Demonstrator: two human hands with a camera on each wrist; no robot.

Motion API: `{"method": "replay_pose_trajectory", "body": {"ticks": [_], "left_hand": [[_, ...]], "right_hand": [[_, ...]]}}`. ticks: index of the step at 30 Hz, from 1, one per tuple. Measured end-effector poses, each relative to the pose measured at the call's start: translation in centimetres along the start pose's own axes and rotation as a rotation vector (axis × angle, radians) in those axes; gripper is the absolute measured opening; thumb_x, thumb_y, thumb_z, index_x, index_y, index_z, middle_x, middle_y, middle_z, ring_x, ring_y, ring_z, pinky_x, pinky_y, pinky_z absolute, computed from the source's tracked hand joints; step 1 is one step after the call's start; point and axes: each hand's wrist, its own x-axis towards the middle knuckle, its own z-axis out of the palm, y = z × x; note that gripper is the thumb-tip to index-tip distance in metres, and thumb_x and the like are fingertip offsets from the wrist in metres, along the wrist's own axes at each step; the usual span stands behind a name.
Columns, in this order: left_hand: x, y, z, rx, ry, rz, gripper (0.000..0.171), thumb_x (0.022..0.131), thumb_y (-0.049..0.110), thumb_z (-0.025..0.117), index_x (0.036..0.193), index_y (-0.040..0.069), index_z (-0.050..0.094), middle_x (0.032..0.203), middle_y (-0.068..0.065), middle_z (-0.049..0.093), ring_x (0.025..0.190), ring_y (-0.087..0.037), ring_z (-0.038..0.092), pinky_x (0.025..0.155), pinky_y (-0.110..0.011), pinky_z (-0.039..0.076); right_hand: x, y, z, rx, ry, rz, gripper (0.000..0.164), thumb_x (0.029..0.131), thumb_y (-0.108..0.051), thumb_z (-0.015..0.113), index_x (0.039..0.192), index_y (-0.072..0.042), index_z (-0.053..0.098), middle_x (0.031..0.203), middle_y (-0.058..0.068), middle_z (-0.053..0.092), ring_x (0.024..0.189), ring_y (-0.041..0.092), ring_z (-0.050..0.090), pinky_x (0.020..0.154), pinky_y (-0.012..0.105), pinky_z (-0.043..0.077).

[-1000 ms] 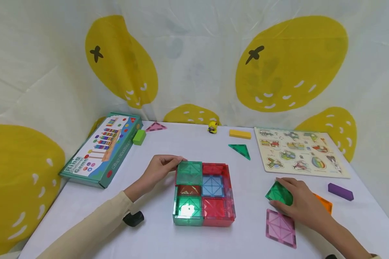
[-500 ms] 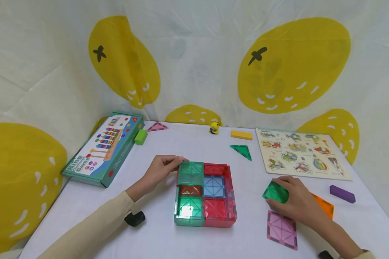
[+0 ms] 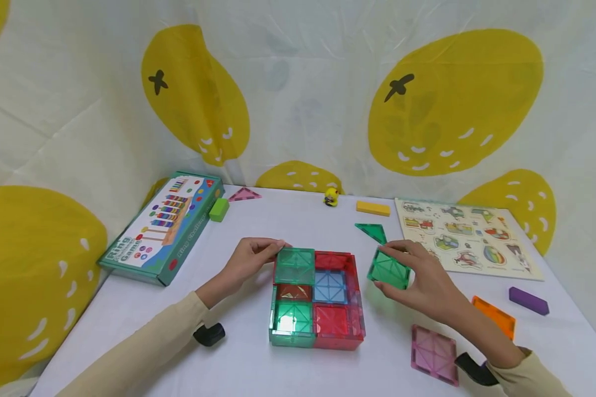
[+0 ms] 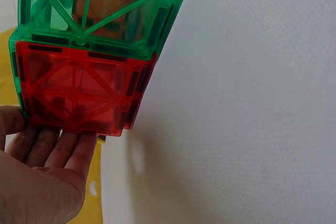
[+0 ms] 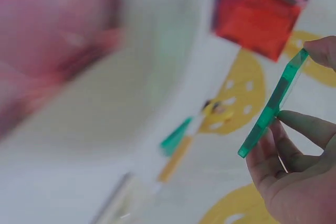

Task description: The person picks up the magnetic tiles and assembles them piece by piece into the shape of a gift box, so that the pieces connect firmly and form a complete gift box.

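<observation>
A low open box of magnetic tiles [image 3: 339, 343] stands on the table, with green and red walls. A green square tile [image 3: 296, 266] covers its far left corner; blue, red and green squares show inside. My left hand [image 3: 243, 263] holds the box at that corner, its fingers [image 4: 63, 150] at the red side tile [image 4: 76, 90] and the thumb by the top edge. To the right of the box, my right hand [image 3: 422, 284] pinches another green square magnetic tile [image 3: 390, 269] by its edges, raised and tilted above the table.
A pink square tile [image 3: 433, 355] and an orange piece [image 3: 496, 317] lie near the right forearm, by a purple block [image 3: 528, 301]. Behind are a green triangle [image 3: 372, 232], yellow block [image 3: 373, 208], small figure [image 3: 330, 197] and puzzle board [image 3: 469, 237]. A game box [image 3: 164, 226] lies left.
My right hand has lifted the green square tile and carried it left and away from me, toward the box. My left hand stays at the box's corner. The view has shifted slightly.
</observation>
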Motion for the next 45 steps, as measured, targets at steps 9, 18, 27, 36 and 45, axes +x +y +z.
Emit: {"method": "replay_pose_trajectory", "body": {"ticks": [9, 18, 27, 36, 45], "left_hand": [[0.3, 0.0, 0.2, 0.005, -0.009, 0.008, 0.029, 0.107, 0.026, 0.067, 0.124, 0.006, 0.079, 0.119, -0.005, 0.077, 0.116, -0.021, 0.07, 0.095, -0.036, 0.058], [0.7, -0.2, 0.5, -0.004, -0.023, 0.023, 0.028, 0.108, 0.025, 0.066, 0.123, 0.006, 0.079, 0.118, -0.005, 0.077, 0.116, -0.022, 0.07, 0.095, -0.035, 0.058], [0.8, -0.2, 0.6, -0.015, -0.016, 0.015, 0.028, 0.107, 0.025, 0.067, 0.122, 0.006, 0.08, 0.118, -0.005, 0.077, 0.115, -0.021, 0.07, 0.095, -0.035, 0.058], [0.6, -0.2, 0.5, -0.012, -0.012, 0.019, 0.028, 0.107, 0.027, 0.067, 0.122, 0.006, 0.08, 0.116, -0.005, 0.078, 0.112, -0.021, 0.071, 0.094, -0.035, 0.059], [0.2, -0.5, 0.0, -0.001, 0.0, 0.017, 0.028, 0.107, 0.028, 0.068, 0.122, 0.008, 0.08, 0.118, -0.004, 0.077, 0.112, -0.021, 0.072, 0.094, -0.035, 0.059]], "right_hand": [[3.4, -3.5, 1.1, 0.061, -0.117, -0.205, 0.067, 0.081, -0.029, 0.092, 0.141, -0.01, 0.069, 0.138, 0.002, 0.056, 0.13, 0.021, 0.047, 0.094, 0.047, 0.058], [5.7, -4.5, 2.9, 0.104, -0.218, -0.285, 0.062, 0.082, -0.031, 0.09, 0.137, -0.011, 0.071, 0.137, -0.001, 0.058, 0.122, 0.016, 0.049, 0.088, 0.037, 0.059], [6.0, -4.5, 3.4, 0.135, -0.273, -0.268, 0.064, 0.086, -0.032, 0.088, 0.143, -0.012, 0.068, 0.139, -0.001, 0.057, 0.126, 0.018, 0.048, 0.091, 0.043, 0.06], [5.6, -4.4, 2.6, 0.131, -0.253, -0.274, 0.065, 0.091, -0.036, 0.086, 0.148, -0.015, 0.064, 0.143, -0.001, 0.057, 0.13, 0.018, 0.049, 0.098, 0.043, 0.057], [-0.8, -1.2, -1.4, 0.038, -0.153, -0.098, 0.067, 0.092, -0.042, 0.085, 0.15, -0.021, 0.061, 0.147, -0.001, 0.058, 0.133, 0.025, 0.054, 0.099, 0.059, 0.054]]}}
